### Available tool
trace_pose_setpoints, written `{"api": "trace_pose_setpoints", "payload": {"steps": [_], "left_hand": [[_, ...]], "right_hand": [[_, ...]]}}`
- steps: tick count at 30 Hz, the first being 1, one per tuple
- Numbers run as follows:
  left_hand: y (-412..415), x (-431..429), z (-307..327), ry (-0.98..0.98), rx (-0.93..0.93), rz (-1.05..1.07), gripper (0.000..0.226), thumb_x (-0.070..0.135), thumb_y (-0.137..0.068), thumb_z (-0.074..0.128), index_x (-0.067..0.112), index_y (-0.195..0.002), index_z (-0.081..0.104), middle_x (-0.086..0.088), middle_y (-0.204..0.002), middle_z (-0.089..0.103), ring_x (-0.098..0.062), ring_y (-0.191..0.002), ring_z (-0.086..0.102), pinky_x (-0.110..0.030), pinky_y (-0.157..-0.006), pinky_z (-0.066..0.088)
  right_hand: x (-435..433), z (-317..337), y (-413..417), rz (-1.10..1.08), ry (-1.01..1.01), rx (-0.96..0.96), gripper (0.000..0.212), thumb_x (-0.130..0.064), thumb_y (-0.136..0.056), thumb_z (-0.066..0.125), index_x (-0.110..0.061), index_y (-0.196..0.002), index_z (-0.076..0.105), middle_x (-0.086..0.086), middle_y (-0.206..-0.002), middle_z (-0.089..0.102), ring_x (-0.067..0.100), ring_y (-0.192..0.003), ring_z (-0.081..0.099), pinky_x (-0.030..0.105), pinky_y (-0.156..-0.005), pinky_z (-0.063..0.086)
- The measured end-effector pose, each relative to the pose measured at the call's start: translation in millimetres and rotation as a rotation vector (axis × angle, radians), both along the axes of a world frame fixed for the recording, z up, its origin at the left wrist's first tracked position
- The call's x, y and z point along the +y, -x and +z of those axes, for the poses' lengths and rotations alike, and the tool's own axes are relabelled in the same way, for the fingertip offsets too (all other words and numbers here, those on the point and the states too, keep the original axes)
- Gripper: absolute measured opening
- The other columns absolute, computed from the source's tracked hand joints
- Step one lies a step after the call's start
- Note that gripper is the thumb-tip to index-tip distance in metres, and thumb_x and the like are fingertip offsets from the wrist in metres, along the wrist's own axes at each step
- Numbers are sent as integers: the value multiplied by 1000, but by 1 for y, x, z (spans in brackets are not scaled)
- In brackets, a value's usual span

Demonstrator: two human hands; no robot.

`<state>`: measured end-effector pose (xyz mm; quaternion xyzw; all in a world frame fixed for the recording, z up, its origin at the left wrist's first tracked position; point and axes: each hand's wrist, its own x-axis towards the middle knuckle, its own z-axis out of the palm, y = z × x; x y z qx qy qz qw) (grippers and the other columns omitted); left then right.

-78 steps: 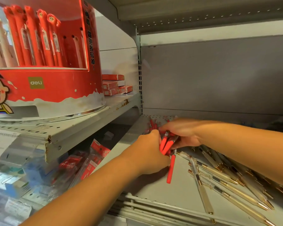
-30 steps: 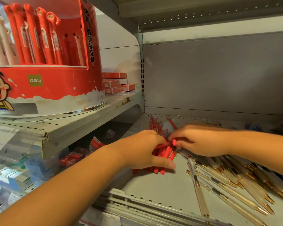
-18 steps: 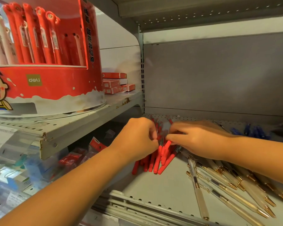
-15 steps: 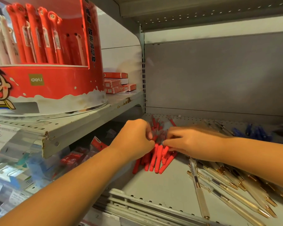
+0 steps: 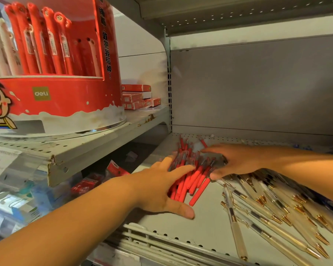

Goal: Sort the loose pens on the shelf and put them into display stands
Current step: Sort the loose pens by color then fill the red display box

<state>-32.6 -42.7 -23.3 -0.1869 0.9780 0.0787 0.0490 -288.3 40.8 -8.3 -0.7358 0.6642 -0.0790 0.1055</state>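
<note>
Red pens, place: a bunch of red pens [image 5: 190, 177] was seen at the centre of the frame, laid roughly parallel on the grey shelf [image 5: 206, 223], between the two hands.
Red pens, handling: they were judged to be light, stiff and smooth-barrelled, so rolling and slipping out of a loose bunch were to be expected. Breakage was not thought likely.
Red pens, where to hold: a grip round the middle of the barrels, with the whole bunch enclosed and the ends kept level, was judged best.
Left hand: the left hand [image 5: 161, 189] was laid against the left side of the bunch with its fingers [image 5: 181, 169] spread and nearly straight, resting on the pens. The thumb was stretched out toward the lower centre. Nothing was gripped.
Right hand: the right hand [image 5: 236, 160] was spread over the right side of the bunch, fingers apart and touching the pens, with nothing pinched.
Clear pens: gold-tipped clear pens [image 5: 267, 214] were scattered at lower right, just beside the red bunch and partly covered by the right forearm.
Display stand: a red display stand [image 5: 56, 96] was set at upper left on a higher shelf, with red pens upright in it. Some holes at its right side appeared unfilled.
</note>
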Motion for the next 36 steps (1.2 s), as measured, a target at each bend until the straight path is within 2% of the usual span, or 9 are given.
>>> {"api": "trace_pose_setpoints", "payload": {"steps": [4, 8, 11, 15, 20, 25, 29, 32, 36], "left_hand": [[11, -2, -3, 127, -27, -27, 101, 84, -74, 47, 46, -149, -9, 5, -162, 5, -32, -144, 24, -51, -116, 30], [17, -6, -1, 222, -22, -48, 105, 87, -71, 48, 39, -150, -1, -5, -158, 25, -33, -135, 41, -48, -110, 39], [21, -9, 0, 200, 11, -44, 104, 88, -70, 49, 39, -150, 6, -4, -153, 32, -31, -129, 47, -47, -107, 43], [19, -12, -2, 177, 29, -42, 99, 90, -70, 43, 47, -147, -1, 2, -157, 25, -31, -132, 43, -48, -109, 40], [19, -11, -4, 196, 19, -26, 99, 91, -69, 41, 48, -146, -4, 2, -158, 21, -31, -134, 41, -47, -110, 39], [20, -12, -3, 175, 9, -18, 99, 91, -69, 43, 46, -147, 2, -1, -154, 27, -30, -128, 46, -46, -106, 43], [21, -14, -1, 168, 17, -23, 100, 91, -68, 46, 45, -146, 4, 4, -155, 25, -29, -129, 45, -43, -105, 41], [21, -15, 0, 135, -4, -15, 102, 92, -66, 45, 50, -146, -1, 9, -161, 13, -30, -137, 38, -44, -111, 35], [23, -11, 4, 58, 43, 19, 97, 95, -65, 35, 53, -146, 1, 7, -159, 22, -27, -132, 43, -42, -109, 39]], "right_hand": [[-17, -3, 5, -85, -99, 29, 82, -70, -76, 63, -33, -144, 37, -19, -134, 51, -1, -114, 50, 9, -84, 35], [-19, -4, 3, -47, -50, -56, 63, -59, -79, 68, -36, -134, 47, -38, -104, 50, -25, -93, 51, -2, -77, 41], [-17, -4, 2, -54, -19, -81, 73, -60, -76, 71, -34, -139, 43, -40, -103, 48, -25, -94, 50, -1, -74, 39], [-24, 1, 6, -138, 4, -99, 86, -75, -69, 57, -34, -142, 40, -28, -123, 51, -1, -112, 55, 20, -94, 43], [-52, -4, 6, -232, -8, -77, 56, -59, -98, 32, -30, -146, 40, -1, -151, 41, 17, -134, 41, 29, -101, 27], [-59, -13, -7, -224, -45, -140, 43, -59, -99, 28, -36, -100, 65, 22, -112, 67, 33, -95, 68, 50, -95, 52], [-56, -11, -5, -222, -47, -208, 60, -63, -95, 31, -18, -108, 68, 22, -112, 67, 36, -100, 66, 47, -90, 53], [-66, -5, 4, -283, 59, -146, 49, -54, -99, 35, -20, -119, 63, 12, -115, 66, 19, -100, 64, 23, -70, 46], [-98, 6, 23, -450, 174, -102, 38, -42, -98, 49, -7, -103, 65, 14, -86, 64, 20, -75, 59, 28, -63, 42]]}}
